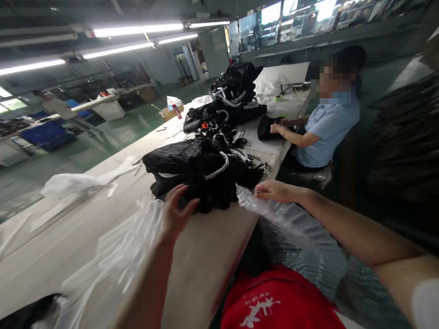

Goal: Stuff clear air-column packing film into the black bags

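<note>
Fingers of my right hand [274, 191] are closed on the end of a clear plastic bag [291, 221], which trails down past the table edge. My left hand [178, 212] is held above the table with thumb and fingers apart and nothing between them. Just beyond both hands lies a stack of black bags [192, 160], with white-wrapped handles [219, 167] at its right side. Near my left forearm, thin clear plastic sheets [120, 242] are spread on the table, blurred in part.
Across the long pale table [202, 256], a co-worker in a light blue shirt [332, 132] handles a black item [267, 128]. A taller pile of black bags [236, 87] stands farther back. Bundled white plastic [72, 183] lies at the left, and a cardboard box [169, 112] is at the far edge.
</note>
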A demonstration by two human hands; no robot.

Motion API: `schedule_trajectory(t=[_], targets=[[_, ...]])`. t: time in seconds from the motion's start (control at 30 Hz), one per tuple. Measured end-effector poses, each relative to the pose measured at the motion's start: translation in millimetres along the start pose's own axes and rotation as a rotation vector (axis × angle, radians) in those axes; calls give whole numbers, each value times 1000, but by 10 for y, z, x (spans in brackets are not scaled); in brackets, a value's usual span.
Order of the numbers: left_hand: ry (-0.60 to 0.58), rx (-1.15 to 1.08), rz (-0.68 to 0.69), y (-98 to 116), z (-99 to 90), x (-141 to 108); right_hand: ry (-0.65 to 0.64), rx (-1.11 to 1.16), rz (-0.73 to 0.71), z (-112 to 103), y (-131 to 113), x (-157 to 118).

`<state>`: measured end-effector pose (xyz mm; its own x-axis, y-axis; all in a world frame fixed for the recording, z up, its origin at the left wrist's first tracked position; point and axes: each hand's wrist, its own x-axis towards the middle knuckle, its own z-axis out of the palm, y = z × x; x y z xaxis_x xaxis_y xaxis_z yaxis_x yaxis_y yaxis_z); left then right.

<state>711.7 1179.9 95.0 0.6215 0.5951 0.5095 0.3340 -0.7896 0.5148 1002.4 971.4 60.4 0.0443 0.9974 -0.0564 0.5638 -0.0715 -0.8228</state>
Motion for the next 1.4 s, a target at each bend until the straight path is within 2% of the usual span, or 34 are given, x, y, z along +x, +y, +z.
schedule_trajectory(t=[0.07, 0.1, 0.13, 0.2, 0.27, 0.37, 0.4, 0.47, 0.53, 0.6, 0.67, 0.73, 0.77, 0.83, 0.87, 0.93, 1.0, 1.03, 1.07, 1.13, 1.2, 1.3, 1.4], targets=[[-356, -56, 145, 462, 483, -53, -36, 134, -85, 87, -194, 174], [-509, -90, 149, 619, 693, -82, -33, 193, -118, 104, -261, 205], [-639, -135, 59, 710, 863, -100, -19, 236, -145, 98, -299, 200], [-768, -212, -166, 696, 1048, -82, 2, 271, -163, 36, -258, 94], [-753, -286, -349, 498, 1028, 7, -66, 255, -91, -36, -49, -110], [-643, -402, -493, 137, 788, 173, -284, 206, 162, -5, 499, -470], [-613, -437, -534, 43, 701, 210, -312, 191, 243, 60, 704, -571], [-563, -477, -595, -105, 566, 240, -280, 204, 356, 255, 1078, -707], [-527, -489, -650, -233, 499, 233, -215, 296, 397, 485, 1349, -748], [-513, -436, -697, -355, 485, 225, -144, 452, 384, 688, 1496, -718], [-497, -236, -718, -430, 503, 236, -84, 584, 352, 820, 1541, -657], [-378, 78, -637, -380, 554, 246, -72, 635, 332, 881, 1522, -589], [-291, 217, -530, -290, 598, 238, -83, 625, 323, 893, 1498, -556], [-181, 348, -203, 16, 737, 174, -127, 594, 303, 903, 1429, -491], [-205, 334, -14, 216, 835, 114, -151, 586, 290, 910, 1387, -459], [-425, 251, 329, 640, 1079, -40, -198, 563, 259, 933, 1294, -406], [-621, 219, 556, 1001, 1355, -198, -214, 478, 217, 968, 1209, -377], [-731, 233, 613, 1132, 1488, -261, -211, 410, 198, 987, 1176, -376], [-853, 278, 618, 1227, 1607, -309, -205, 341, 186, 1004, 1152, -384], [-1081, 402, 538, 1319, 1788, -358, -183, 269, 188, 1033, 1132, -420], [-1224, 491, 444, 1331, 1887, -359, -167, 307, 220, 1057, 1132, -470], [-1307, 515, 413, 1304, 1933, -325, -133, 364, 259, 1078, 1124, -541], [-1354, 494, 393, 1282, 1948, -287, -101, 317, 240, 1072, 1081, -587]])
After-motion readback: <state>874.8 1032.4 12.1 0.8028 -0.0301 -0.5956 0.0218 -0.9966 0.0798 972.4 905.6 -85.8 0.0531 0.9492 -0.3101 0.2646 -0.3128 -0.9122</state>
